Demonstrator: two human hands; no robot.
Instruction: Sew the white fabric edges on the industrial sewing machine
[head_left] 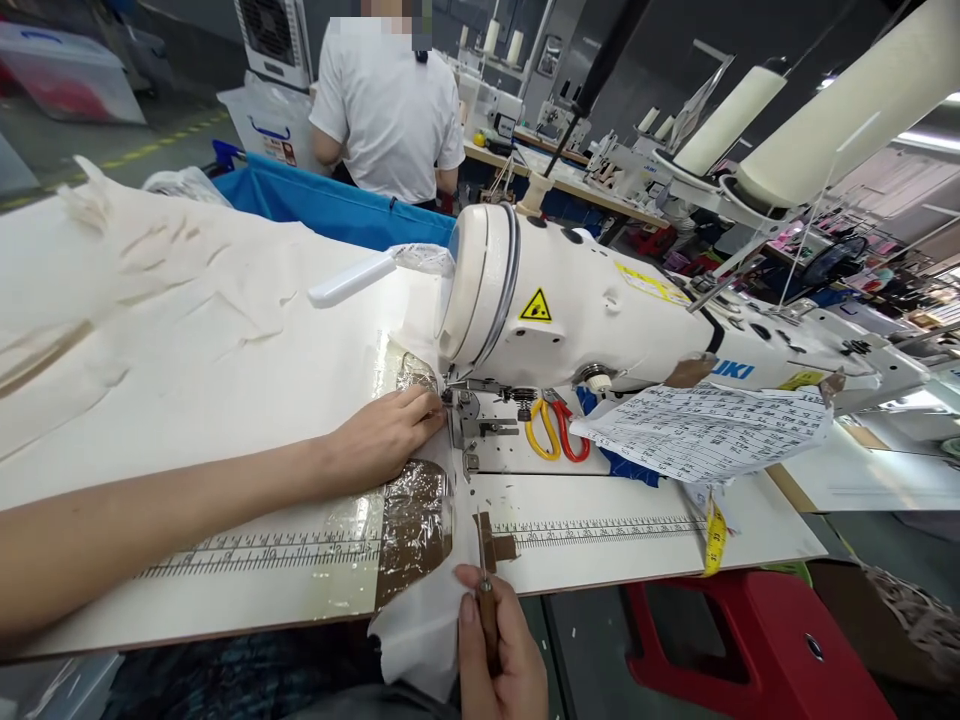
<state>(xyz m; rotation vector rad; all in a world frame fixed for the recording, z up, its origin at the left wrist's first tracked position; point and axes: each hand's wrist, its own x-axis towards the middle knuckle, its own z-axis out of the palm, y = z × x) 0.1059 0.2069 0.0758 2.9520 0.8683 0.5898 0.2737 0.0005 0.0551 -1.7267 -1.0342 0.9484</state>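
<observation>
My left hand [397, 432] lies palm down on the white cloth, its fingertips close beside the presser foot of the sewing machine [570, 300]. Under and around that hand is a shiny brown taped strip [416, 510] on the table. My right hand [499, 650] is closed around the wooden handle of an awl [487, 612], whose thin metal point aims up toward the machine. Beside the right thumb, a pale piece of cloth [424, 635] runs from the needle area down over the table's front edge. The needle tip is hard to make out.
Yellow and red-handled scissors [556, 430] lie beneath the machine arm, near a written paper sheet [705, 430]. More white cloth [150, 280] spreads leftward. A blue fabric bin [322, 205] and a person in white [386, 110] are behind. A red stool [757, 640] stands at right.
</observation>
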